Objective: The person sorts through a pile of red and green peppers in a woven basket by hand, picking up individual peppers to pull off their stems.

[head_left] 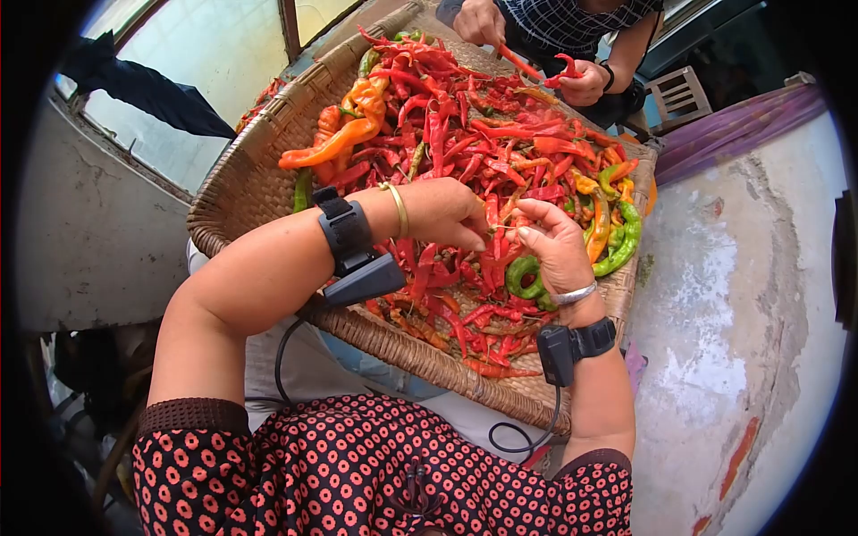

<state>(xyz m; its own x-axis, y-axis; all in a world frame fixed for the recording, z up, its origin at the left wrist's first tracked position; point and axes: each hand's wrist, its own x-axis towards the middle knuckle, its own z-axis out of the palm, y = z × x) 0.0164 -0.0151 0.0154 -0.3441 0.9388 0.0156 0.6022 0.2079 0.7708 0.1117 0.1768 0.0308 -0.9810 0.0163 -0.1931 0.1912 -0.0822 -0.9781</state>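
Over the wide woven basket [353, 335], my hands meet above a heap of red chili peppers [438, 134]. My left hand [438, 213] is closed, thumb and fingertips pinched together at a thin pale stem [502, 227]. My right hand [554, 243] is closed too, its thumb and index finger pinching a red chili pepper at the stem end; the fingers partly hide the pepper. Just below my right hand lies a curled green pepper [525, 279]. Each wrist wears a bracelet and a strapped black device.
Across the basket, a co-worker's hand [583, 82] holds a red pepper, and the other hand holds a red-handled tool. Orange peppers [357, 125] lie at the basket's left, green and yellow ones at its right. Cables hang from my wrist devices. A worn wall [715, 295] stands right.
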